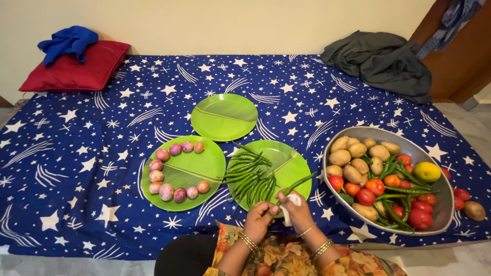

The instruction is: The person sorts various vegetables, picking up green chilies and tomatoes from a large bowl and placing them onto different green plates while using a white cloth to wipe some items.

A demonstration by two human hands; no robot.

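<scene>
Head view: right hand [296,208] pinches a long green chilli [300,183] and a white cloth [288,209] over the near green plate [294,166]; left hand [260,219] closes on its tip. Such a light pinch could let it drop onto the bed [92,153].

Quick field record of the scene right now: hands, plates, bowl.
left hand: pinching one end of a green chilli
right hand: holding the same chilli, white cloth in palm
near plate: pile of green chillies
left plate: ring of small onions
far plate: bare
metal bowl: potatoes, tomatoes, chillies, one lemon
</scene>
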